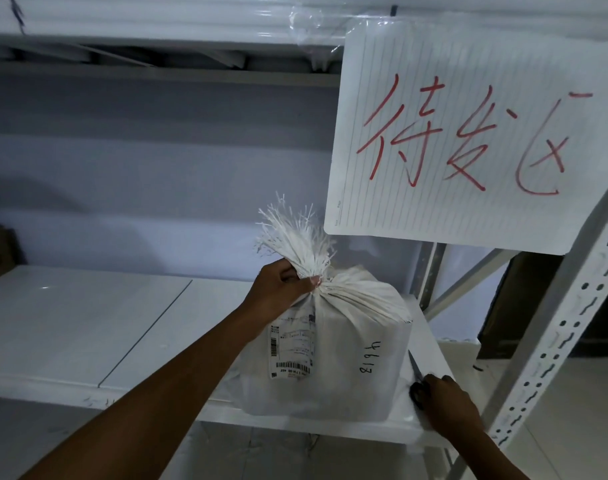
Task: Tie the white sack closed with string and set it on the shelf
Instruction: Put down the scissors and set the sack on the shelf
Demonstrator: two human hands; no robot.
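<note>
White sack (330, 358): standing upright on the shelf (88, 323), hugging its front edge, neck pointing up.
Left hand (281, 284): gripping the gathered neck from the left, sitting nearest.
Right hand (447, 400): holding black scissors (416, 389), resting just right of the sack.
String: not showing clearly.

Dim light. Pale wall (157, 168) left of paper sign (468, 133) w/ red writing; white shelf (70, 323) below sign, perforated upright (558, 348) btm-right.
</note>
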